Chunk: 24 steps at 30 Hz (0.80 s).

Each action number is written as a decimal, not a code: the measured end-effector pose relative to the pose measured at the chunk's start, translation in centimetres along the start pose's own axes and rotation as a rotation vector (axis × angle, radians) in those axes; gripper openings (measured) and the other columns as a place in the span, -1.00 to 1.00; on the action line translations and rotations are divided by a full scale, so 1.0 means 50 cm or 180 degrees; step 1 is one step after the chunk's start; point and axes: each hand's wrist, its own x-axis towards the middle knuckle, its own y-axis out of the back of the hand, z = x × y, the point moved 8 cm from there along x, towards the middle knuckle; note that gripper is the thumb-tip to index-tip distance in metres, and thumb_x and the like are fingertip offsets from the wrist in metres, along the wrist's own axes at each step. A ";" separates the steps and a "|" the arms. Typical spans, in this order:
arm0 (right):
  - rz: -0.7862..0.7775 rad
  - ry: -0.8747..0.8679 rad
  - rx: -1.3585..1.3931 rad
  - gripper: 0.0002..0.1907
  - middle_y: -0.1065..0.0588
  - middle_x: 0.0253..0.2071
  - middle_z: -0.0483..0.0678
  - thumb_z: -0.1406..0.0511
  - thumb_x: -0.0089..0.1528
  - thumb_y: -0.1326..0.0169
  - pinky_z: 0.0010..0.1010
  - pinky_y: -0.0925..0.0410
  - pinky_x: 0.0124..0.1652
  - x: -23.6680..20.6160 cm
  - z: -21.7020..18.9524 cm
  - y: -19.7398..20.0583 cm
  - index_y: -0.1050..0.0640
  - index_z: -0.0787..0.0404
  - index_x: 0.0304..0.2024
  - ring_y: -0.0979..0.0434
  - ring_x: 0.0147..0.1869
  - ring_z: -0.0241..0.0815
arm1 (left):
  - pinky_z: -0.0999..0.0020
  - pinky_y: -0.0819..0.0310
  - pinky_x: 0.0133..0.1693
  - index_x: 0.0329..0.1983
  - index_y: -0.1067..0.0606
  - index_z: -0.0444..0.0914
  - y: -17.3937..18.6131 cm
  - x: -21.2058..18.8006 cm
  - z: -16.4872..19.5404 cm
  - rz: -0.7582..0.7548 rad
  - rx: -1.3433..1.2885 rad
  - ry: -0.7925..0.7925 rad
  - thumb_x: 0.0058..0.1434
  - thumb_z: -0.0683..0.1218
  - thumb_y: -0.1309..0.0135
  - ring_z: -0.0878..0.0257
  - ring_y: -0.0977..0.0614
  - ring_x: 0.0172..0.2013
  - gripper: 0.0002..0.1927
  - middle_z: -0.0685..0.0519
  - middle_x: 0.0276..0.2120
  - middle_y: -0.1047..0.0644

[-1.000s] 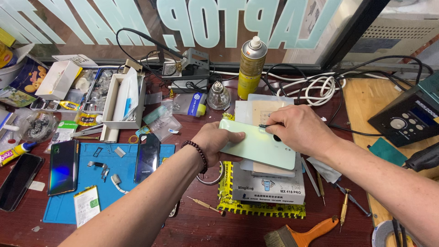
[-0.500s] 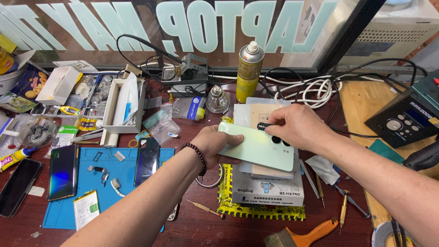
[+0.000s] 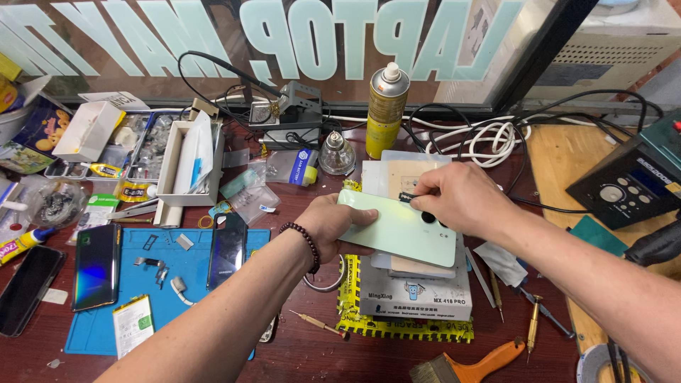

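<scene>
Phone [image 3: 397,230], pale green, back up, held in both hands.
Left hand [image 3: 333,227] grips its end; right hand [image 3: 457,198] fingers pinch by the lenses.

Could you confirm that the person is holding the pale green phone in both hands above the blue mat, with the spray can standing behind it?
Not quite: the head view shows both hands, left hand and right hand, holding the pale green phone above a grey box on a yellow sheet; the blue mat lies to its left. The spray can does stand behind it.
</scene>
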 end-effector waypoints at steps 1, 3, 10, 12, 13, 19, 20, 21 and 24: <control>0.0132 0.0079 0.0007 -0.82 -0.65 -0.45 0.01 0.21 0.08 -0.29 -0.25 -0.48 -0.19 -0.008 -0.006 0.003 -0.72 0.17 -0.34 -0.69 -0.33 -0.06 | 0.00 -0.76 -0.21 0.07 -0.43 -0.31 0.000 -0.001 0.000 0.0013 -0.0057 -0.0001 0.18 -0.21 -0.20 0.05 -0.70 -0.10 -0.61 -0.10 -0.05 -0.61; 0.0131 0.0047 -0.0073 -0.81 -0.64 -0.44 0.01 0.21 0.07 -0.29 -0.26 -0.48 -0.19 -0.011 -0.005 0.005 -0.72 0.15 -0.33 -0.68 -0.32 -0.06 | 0.01 -0.75 -0.21 0.07 -0.45 -0.29 0.000 -0.003 -0.001 0.0024 0.0048 0.0011 0.17 -0.21 -0.21 0.05 -0.71 -0.11 -0.61 -0.09 -0.06 -0.62; -0.0671 -0.0304 -0.0089 -0.78 -0.64 -0.47 -0.01 0.19 0.07 -0.34 -0.29 -0.46 -0.25 0.033 0.032 -0.011 -0.73 0.18 -0.33 -0.63 -0.36 -0.16 | 0.00 -0.73 -0.22 0.06 -0.48 -0.28 -0.002 -0.005 0.001 -0.0052 0.0094 0.0041 0.17 -0.18 -0.19 0.04 -0.70 -0.11 -0.63 -0.09 -0.07 -0.63; -0.0953 -0.0644 0.0353 -0.77 -0.63 -0.42 -0.05 0.19 0.10 -0.35 -0.30 -0.43 -0.30 0.038 0.050 -0.013 -0.74 0.17 -0.27 -0.54 -0.36 -0.20 | -0.01 -0.74 -0.20 0.06 -0.47 -0.29 -0.001 -0.004 0.000 -0.0043 0.0088 0.0049 0.17 -0.19 -0.19 0.05 -0.70 -0.10 -0.63 -0.08 -0.07 -0.63; -0.1119 -0.0985 0.0716 -0.77 -0.60 -0.38 -0.07 0.20 0.12 -0.35 -0.30 -0.41 -0.33 0.036 0.066 -0.014 -0.73 0.16 -0.23 -0.48 -0.37 -0.22 | -0.01 -0.74 -0.19 0.06 -0.47 -0.29 0.001 -0.003 -0.001 -0.0036 0.0091 0.0059 0.18 -0.19 -0.20 0.05 -0.70 -0.10 -0.63 -0.07 -0.06 -0.62; -0.1292 -0.0894 0.1315 -0.70 -0.68 -0.27 -0.12 0.25 0.10 -0.28 -0.45 -0.45 -0.28 0.033 0.074 0.002 -0.72 0.17 -0.12 -0.57 -0.30 -0.34 | 0.01 -0.74 -0.21 0.06 -0.48 -0.29 0.003 0.002 -0.003 -0.0069 0.0083 0.0045 0.17 -0.19 -0.20 0.06 -0.71 -0.12 -0.63 -0.06 -0.08 -0.64; -0.1264 -0.0883 0.1317 -0.69 -0.67 -0.29 -0.12 0.26 0.08 -0.28 -0.45 -0.45 -0.27 0.031 0.076 -0.001 -0.71 0.18 -0.11 -0.57 -0.31 -0.34 | 0.01 -0.74 -0.21 0.06 -0.49 -0.30 0.005 0.003 -0.004 -0.0057 0.0089 0.0047 0.17 -0.19 -0.20 0.05 -0.71 -0.12 -0.63 -0.08 -0.08 -0.64; -0.1223 -0.0770 0.1224 -0.69 -0.67 -0.31 -0.10 0.28 0.07 -0.27 -0.43 -0.44 -0.28 0.028 0.074 -0.002 -0.72 0.19 -0.13 -0.57 -0.32 -0.33 | 0.01 -0.74 -0.22 0.05 -0.49 -0.30 0.004 0.004 -0.004 -0.0065 0.0089 0.0044 0.17 -0.19 -0.20 0.04 -0.72 -0.13 -0.63 -0.09 -0.08 -0.64; -0.0989 -0.0344 0.0724 -0.71 -0.67 -0.39 -0.06 0.29 0.04 -0.28 -0.39 -0.45 -0.27 0.031 0.054 -0.005 -0.72 0.21 -0.17 -0.60 -0.35 -0.30 | 0.02 -0.74 -0.22 0.05 -0.49 -0.30 0.003 0.005 -0.003 -0.0057 0.0084 0.0062 0.16 -0.19 -0.20 0.04 -0.71 -0.12 -0.63 -0.09 -0.07 -0.64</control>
